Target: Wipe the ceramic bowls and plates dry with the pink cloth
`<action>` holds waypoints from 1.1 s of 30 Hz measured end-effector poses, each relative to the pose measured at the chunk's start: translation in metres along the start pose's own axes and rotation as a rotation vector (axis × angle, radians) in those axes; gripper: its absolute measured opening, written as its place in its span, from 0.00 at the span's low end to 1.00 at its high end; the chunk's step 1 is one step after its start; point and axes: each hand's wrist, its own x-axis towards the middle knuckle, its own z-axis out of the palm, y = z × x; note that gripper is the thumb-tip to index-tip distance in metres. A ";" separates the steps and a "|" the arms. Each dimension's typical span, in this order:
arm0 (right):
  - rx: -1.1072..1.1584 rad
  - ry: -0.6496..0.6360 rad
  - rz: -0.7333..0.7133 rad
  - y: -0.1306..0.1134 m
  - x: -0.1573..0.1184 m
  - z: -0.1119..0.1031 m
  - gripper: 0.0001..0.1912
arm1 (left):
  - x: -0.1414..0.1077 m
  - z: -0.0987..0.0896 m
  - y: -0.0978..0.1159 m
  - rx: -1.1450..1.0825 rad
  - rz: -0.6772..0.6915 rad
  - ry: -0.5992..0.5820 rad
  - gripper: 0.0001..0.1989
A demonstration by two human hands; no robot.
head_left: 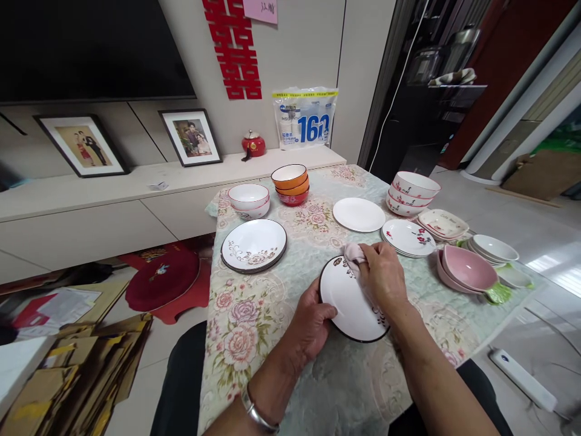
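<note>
My left hand [315, 318] grips the lower left edge of a white plate [347, 306] with a dark rim and brown floral print, thumb on its face. The plate is held tilted above the table. In my right hand [384, 275] is a bunched pale cloth [354, 253], pressed on the plate's upper edge. Part of the print is hidden under that hand. To the left lies a stack of similar dark-rimmed plates [254, 242]. Just beyond the held plate are a plain white plate [358, 214] and a stack of plates with red flowers [407, 237].
On the flowered tablecloth [240, 345] stand white bowls [249, 198], orange and red bowls [290, 181], flower-printed bowls [411, 194], square dishes [442, 224], pink bowls [467, 269] and pale green-handled bowls [494, 248]. A red stool [163, 278] and flattened cardboard [77, 375] are at left.
</note>
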 end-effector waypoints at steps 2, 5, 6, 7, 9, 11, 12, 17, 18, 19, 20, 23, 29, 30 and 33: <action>0.006 -0.036 0.054 -0.003 -0.001 -0.001 0.12 | 0.000 0.000 0.000 -0.002 0.000 -0.001 0.39; 0.157 -0.119 -0.046 -0.017 -0.007 0.000 0.12 | 0.000 -0.002 -0.002 0.006 0.015 -0.012 0.36; 0.234 -0.161 -0.117 -0.023 -0.009 0.000 0.12 | 0.001 -0.003 -0.003 0.013 0.016 -0.004 0.33; 0.308 -0.200 -0.188 -0.027 -0.010 0.001 0.13 | 0.002 -0.004 -0.004 0.019 0.013 0.011 0.31; 0.405 -0.252 -0.282 -0.030 -0.011 0.001 0.14 | 0.002 -0.004 -0.004 0.024 0.005 0.036 0.29; 0.393 -0.251 -0.249 -0.026 -0.009 0.001 0.14 | 0.003 -0.004 -0.004 0.016 0.006 0.027 0.31; 0.342 -0.237 -0.188 -0.021 -0.006 0.000 0.14 | 0.002 -0.004 -0.003 0.010 0.007 0.012 0.33; -0.057 -0.200 0.125 -0.003 0.002 -0.010 0.09 | 0.000 -0.001 0.000 -0.004 -0.020 0.002 0.39; -0.099 -0.205 0.138 -0.004 0.002 -0.011 0.08 | 0.000 0.000 0.001 -0.002 -0.024 0.007 0.40; -0.115 -0.211 0.134 -0.006 0.002 -0.012 0.08 | -0.001 0.000 0.001 -0.001 -0.023 0.013 0.40; -0.104 -0.215 0.117 -0.009 0.000 -0.012 0.08 | -0.001 0.001 0.001 -0.001 -0.020 0.016 0.41; 0.066 -0.211 -0.006 -0.020 -0.005 -0.007 0.08 | -0.001 0.001 0.001 0.014 -0.003 0.008 0.40; 0.171 -0.183 -0.072 -0.022 -0.005 -0.003 0.10 | -0.001 0.001 -0.001 0.027 0.006 -0.003 0.40; 0.120 -0.183 -0.010 -0.019 -0.003 -0.005 0.10 | 0.000 0.001 -0.001 0.017 0.004 -0.008 0.40; -0.035 -0.194 0.144 -0.007 0.002 -0.011 0.08 | 0.000 0.001 0.001 -0.005 -0.012 -0.009 0.41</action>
